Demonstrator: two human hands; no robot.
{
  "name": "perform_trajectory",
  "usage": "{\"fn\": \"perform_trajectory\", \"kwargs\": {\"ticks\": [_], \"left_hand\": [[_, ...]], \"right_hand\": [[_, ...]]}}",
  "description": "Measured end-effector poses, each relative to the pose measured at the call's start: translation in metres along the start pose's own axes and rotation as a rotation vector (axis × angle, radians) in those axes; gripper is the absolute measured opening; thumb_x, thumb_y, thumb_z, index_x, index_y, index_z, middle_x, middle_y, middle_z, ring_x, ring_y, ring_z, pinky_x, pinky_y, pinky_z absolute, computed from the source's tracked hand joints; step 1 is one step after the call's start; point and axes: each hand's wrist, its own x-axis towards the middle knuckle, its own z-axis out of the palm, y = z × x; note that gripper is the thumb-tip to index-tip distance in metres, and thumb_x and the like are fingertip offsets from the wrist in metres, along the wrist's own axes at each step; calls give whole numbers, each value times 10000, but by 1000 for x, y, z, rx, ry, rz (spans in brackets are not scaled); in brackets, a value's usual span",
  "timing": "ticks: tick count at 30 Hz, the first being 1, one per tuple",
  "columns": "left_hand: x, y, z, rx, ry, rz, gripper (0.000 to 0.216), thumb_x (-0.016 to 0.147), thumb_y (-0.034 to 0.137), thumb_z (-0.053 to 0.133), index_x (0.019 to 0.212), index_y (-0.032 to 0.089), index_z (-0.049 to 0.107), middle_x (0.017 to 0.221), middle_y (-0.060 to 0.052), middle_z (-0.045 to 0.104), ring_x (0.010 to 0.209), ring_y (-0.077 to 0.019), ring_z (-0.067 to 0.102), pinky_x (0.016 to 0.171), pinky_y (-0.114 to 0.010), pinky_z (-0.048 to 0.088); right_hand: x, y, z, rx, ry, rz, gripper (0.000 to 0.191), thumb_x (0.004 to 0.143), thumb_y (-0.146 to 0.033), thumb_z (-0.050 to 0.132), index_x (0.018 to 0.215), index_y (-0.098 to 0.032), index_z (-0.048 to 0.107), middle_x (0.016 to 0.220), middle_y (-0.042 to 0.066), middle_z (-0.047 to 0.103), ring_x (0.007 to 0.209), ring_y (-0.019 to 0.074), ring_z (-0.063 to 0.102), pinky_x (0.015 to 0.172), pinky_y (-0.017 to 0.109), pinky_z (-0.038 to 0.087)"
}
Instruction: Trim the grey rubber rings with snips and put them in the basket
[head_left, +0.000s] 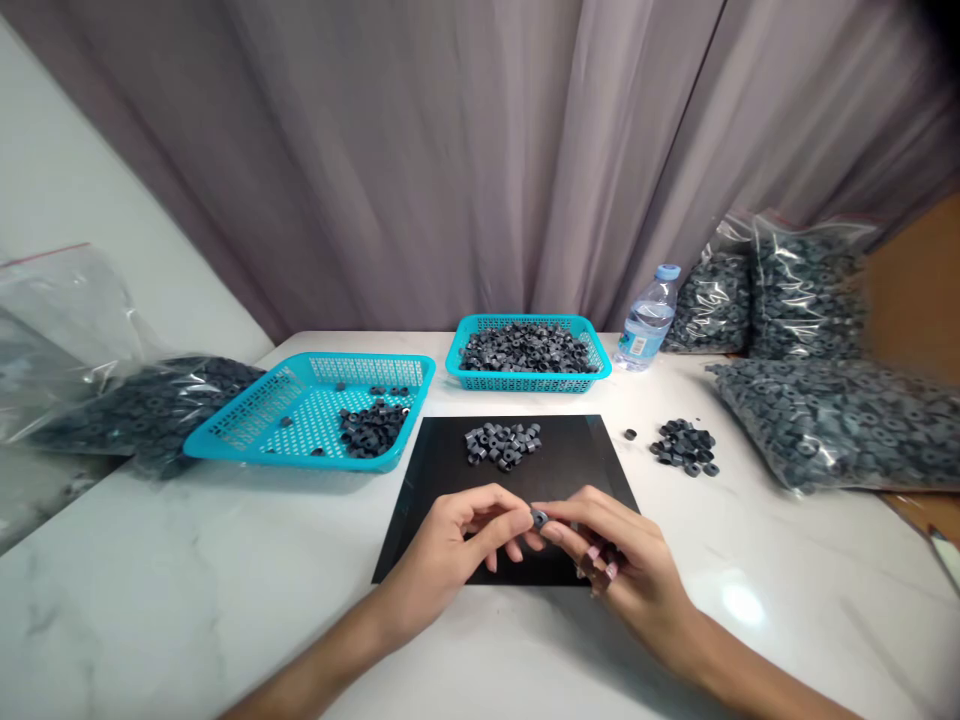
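Okay, hands together over the flat black rectangular mat (417, 490), L hand (469, 532) pinching one small dark-grey plastic-looking ring (539, 519), R hand (626, 548) w/ thumb + fingertip closed on its other side. Best w/ light pressure, tips on the rim, hole uncovered. Loose dark-grey ring pile (501, 446) just far of it. R palm? Can't tell, curled fingers block it; pink bits (592, 553) unclear. Bulging clear plastic bag (855, 425) at R, cut off.
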Motion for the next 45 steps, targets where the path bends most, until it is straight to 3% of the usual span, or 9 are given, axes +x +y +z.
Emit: {"fn": "perform_trajectory", "kwargs": {"ticks": [8,17,23,26,31,36,40,43,45], "left_hand": [[-5,3,4,32,-24,-22,276,1010,434,589,899,190,653,816,-8,684,753,-142,623,620,-230,458],[-7,1,3,383,183,324,95,952,286,710,1029,229,711,976,-28,706,823,-156,663,664,-239,509],[-9,3,0,548,132,419,120,991,269,652,1033,232,758,968,-46,720,771,-150,666,656,-239,526],[-8,5,-13,766,291,470,99,995,259,636,1012,230,730,959,-48,730,813,-170,686,668,-251,526],[-3,13,-75,1194,842,403,122,998,297,606,990,242,715,987,-57,730,911,-246,684,834,-355,512],[2,14,-112,1288,985,434,198,985,301,591,1101,199,714,1152,-129,647,1106,-331,630,1005,-475,487],[5,7,-80,1207,810,575,114,1001,223,577,1020,218,689,1051,-79,659,1040,-267,638,988,-415,496],[8,-6,-50,1168,507,460,108,994,203,577,1016,234,678,1044,-56,693,1006,-256,658,980,-420,493],[11,-17,-40,1035,463,333,119,966,205,604,1066,242,657,1077,-56,699,1027,-270,663,962,-438,502]], "right_hand": [[1,1,0,-51,25,-44,127,990,-199,630,1065,-216,732,766,15,618,622,124,566,551,233,497],[1,2,-1,-41,23,-34,143,1001,-212,610,1067,-224,736,752,12,613,626,130,584,549,234,495],[1,3,3,-51,0,-31,154,1018,-244,579,1000,-216,729,728,7,608,608,124,582,544,226,469],[-1,8,4,-101,20,56,227,1050,-307,506,1096,-229,715,725,5,610,608,133,603,540,223,473],[-6,16,6,-126,54,188,305,1076,-388,421,1143,-228,671,643,-19,571,530,132,577,487,216,453],[-6,14,9,-119,8,206,309,1082,-413,400,1134,-232,645,625,-33,567,522,121,579,494,200,456],[-2,11,10,-118,-7,209,318,1080,-427,402,1094,-233,654,636,-30,582,524,114,596,491,187,462],[2,11,8,-180,-9,200,325,1081,-420,404,1017,-228,659,639,-27,590,525,112,602,504,191,459],[3,12,8,-238,-27,190,338,1083,-410,398,961,-224,653,646,-22,593,537,117,602,516,202,454]]}}
